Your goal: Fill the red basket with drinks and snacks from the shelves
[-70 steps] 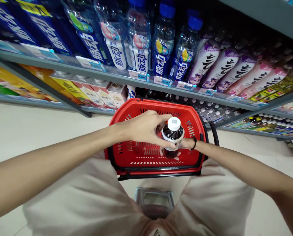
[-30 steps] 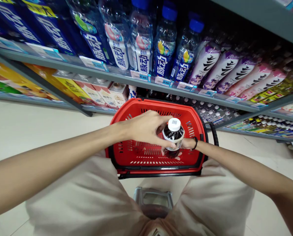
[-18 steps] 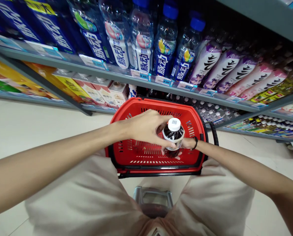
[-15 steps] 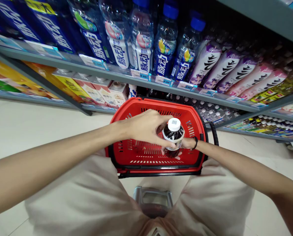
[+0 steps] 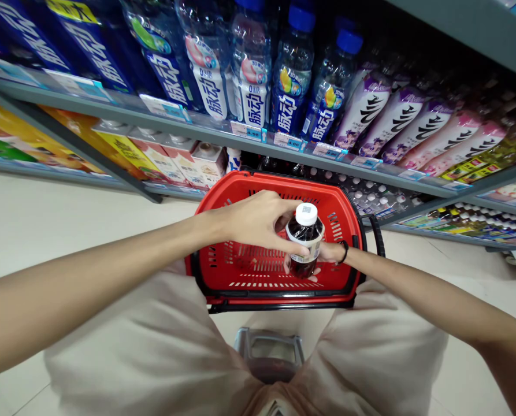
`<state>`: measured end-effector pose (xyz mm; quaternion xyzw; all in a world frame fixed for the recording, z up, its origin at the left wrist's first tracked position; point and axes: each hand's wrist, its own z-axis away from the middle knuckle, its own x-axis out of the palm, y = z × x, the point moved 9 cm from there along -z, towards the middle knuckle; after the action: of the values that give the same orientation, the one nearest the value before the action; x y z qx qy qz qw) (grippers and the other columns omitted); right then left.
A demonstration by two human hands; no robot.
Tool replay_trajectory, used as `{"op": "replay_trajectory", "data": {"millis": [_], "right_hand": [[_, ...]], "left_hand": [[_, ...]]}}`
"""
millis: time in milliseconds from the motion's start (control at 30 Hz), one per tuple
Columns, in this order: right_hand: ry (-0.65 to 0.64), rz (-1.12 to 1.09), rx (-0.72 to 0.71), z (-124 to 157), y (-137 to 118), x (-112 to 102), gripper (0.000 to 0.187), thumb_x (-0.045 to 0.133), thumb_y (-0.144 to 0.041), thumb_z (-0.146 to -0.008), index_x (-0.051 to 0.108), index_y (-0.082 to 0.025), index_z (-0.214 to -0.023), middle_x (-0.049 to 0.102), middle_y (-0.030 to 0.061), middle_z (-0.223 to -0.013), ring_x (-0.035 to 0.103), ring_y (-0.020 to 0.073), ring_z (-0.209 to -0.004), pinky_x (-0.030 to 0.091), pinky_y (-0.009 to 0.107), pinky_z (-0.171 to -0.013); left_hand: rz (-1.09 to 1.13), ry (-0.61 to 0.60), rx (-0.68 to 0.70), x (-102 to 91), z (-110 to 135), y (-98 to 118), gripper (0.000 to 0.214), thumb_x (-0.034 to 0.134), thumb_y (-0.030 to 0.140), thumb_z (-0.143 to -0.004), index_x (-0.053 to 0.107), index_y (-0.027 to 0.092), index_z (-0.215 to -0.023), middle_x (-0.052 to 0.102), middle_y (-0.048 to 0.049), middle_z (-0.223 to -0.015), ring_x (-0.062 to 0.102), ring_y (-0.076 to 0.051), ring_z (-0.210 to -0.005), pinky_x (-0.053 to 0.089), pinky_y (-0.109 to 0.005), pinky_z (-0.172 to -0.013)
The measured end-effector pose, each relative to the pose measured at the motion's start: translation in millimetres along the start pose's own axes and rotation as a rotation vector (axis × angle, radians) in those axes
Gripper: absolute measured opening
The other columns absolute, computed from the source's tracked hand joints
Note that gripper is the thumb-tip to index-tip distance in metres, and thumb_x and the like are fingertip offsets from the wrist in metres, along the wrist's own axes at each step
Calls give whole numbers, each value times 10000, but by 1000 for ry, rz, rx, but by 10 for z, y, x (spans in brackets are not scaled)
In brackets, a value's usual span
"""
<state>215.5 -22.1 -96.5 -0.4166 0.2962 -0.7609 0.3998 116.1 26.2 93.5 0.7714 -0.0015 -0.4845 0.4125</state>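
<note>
I hold a small bottle of dark drink [image 5: 304, 236] with a white cap upright over a red shopping basket [image 5: 223, 211]. My left hand [image 5: 255, 222] grips its upper part from the left, fingers wrapped around the shoulder. My right hand [image 5: 327, 254], with a black band at the wrist, cups the bottle's lower part from below and from the right; most of that hand is hidden behind the bottle. The basket's inside looks bare below the bottle.
A grey shelf [image 5: 223, 136] runs across ahead, loaded with blue-capped bottles [image 5: 286, 86] and purple-labelled bottles [image 5: 390, 118]. Lower shelves hold cartons [image 5: 171, 164] and white-capped bottles [image 5: 370, 199]. The basket's black handle [image 5: 377, 234] hangs at its right side. Pale floor lies to the left.
Both hands and the bottle stay nearly still over the basket; the bottle has tipped slightly, so its cap now faces less toward me.
</note>
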Motion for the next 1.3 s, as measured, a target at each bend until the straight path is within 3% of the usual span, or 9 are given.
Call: {"op": "replay_trajectory", "data": {"millis": [100, 400, 467, 633, 733, 900, 1033, 1167, 1300], "right_hand": [[-25, -58, 8, -26, 68, -23, 972, 178, -917, -911, 697, -97, -958, 697, 133, -718, 427, 113, -369, 302, 225, -305], [-150, -194, 202, -24, 179, 74, 1252, -253, -901, -784, 680, -77, -921, 719, 212, -772, 671, 243, -595, 558, 339, -498], [-101, -249, 203, -35, 134, 90, 1241, -250, -876, -815, 690, -80, -963, 735, 209, -809, 695, 250, -648, 584, 353, -566], [253, -379, 22, -97, -101, -60, 973, -68, -710, -1031, 690, -109, -1136, 771, 167, -918, 719, 240, -746, 614, 395, -744], [357, -446, -33, -94, -208, -98, 919, -69, -627, -1062, 688, -111, -1140, 765, 157, -901, 723, 253, -786, 616, 438, -814], [355, -441, -47, -57, -258, -118, 920, -69, -647, -1055, 682, -116, -1082, 740, 129, -797, 706, 229, -698, 618, 386, -749], [253, -422, -1, -68, -187, -39, 1037, -106, -794, -966, 682, -123, -1010, 719, 120, -706, 703, 240, -622, 609, 373, -663], [144, -437, 24, -70, -161, 56, 997, -62, -797, -973, 673, -124, -959, 735, 147, -730, 696, 252, -600, 616, 406, -668], [237, -363, -14, -29, -156, -63, 909, 10, -735, -1025, 676, -118, -982, 746, 148, -769, 686, 234, -611, 616, 379, -671]], "left_hand": [[91, 2, -14, -2, -16, -46, 494, 780, 590, -812, 711, 163, -1051, 705, 7, -722, 575, -119, -571, 369, -232, -548], [292, 72, -145, -37, -73, -321, 339, 744, 487, -814, 636, 167, -843, 584, 25, -651, 497, -100, -542, 346, -219, -490], [296, 101, -187, -45, -68, -381, 353, 760, 496, -793, 637, 167, -829, 591, 17, -657, 507, -106, -546, 348, -224, -484], [277, 156, -284, -21, -53, -559, 401, 758, 556, -814, 692, 168, -889, 667, -26, -708, 574, -134, -584, 393, -245, -512], [195, 197, -351, -45, -49, -672, 445, 725, 611, -831, 675, 168, -835, 649, -24, -681, 550, -128, -565, 366, -246, -499], [103, 172, -507, -34, -30, -858, 571, 651, 741, -838, 644, 174, -777, 619, -30, -634, 542, -137, -540, 308, -254, -465], [206, 121, -583, 58, -9, -948, 603, 653, 782, -823, 677, 181, -869, 722, -75, -751, 647, -178, -618, 410, -263, -502], [202, 119, -586, 64, -15, -946, 606, 654, 790, -815, 670, 184, -827, 734, -84, -760, 678, -201, -657, 439, -273, -518], [195, 113, -564, 65, -37, -913, 574, 652, 763, -831, 644, 189, -805, 720, -69, -733, 670, -196, -643, 428, -273, -515]]}}
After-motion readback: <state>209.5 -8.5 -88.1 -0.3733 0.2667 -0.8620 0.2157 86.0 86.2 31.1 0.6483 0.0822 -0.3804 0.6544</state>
